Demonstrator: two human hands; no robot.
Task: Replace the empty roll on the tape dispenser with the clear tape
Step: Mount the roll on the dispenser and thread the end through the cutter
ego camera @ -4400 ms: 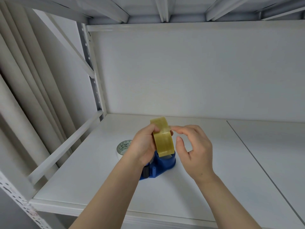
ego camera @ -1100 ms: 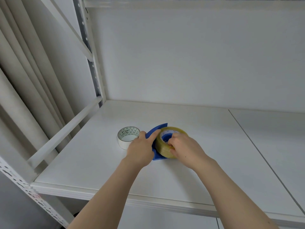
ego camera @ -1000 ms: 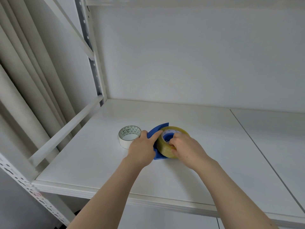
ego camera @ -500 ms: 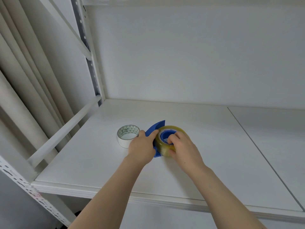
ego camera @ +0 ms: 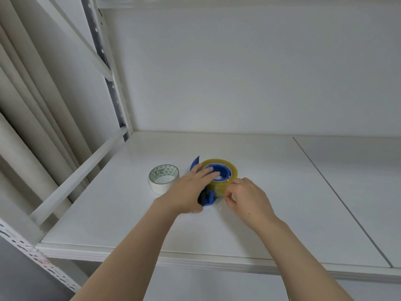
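Note:
The blue tape dispenser (ego camera: pixel 207 198) lies on its side on the white shelf (ego camera: pixel 271 209). The yellowish clear tape roll (ego camera: pixel 232 169) sits around its blue hub. My left hand (ego camera: pixel 191 190) lies flat over the dispenser, fingers spread onto the roll's left rim and hub. My right hand (ego camera: pixel 247 196) is at the roll's near right side, with fingertips pinched at the tape's edge. The dispenser's handle is mostly hidden under my left hand.
A white empty roll (ego camera: pixel 163 178) with a triangle-patterned core lies flat just left of the dispenser. The shelf's upright post (ego camera: pixel 112 88) and a slanted side rail (ego camera: pixel 76 181) stand at the left. A seam in the shelf boards (ego camera: pixel 338 196) runs at the right.
The clear roll went from held up in my hands onto the dispenser's hub. In the last second my left hand spread over the roll, and my right hand slid to its near edge.

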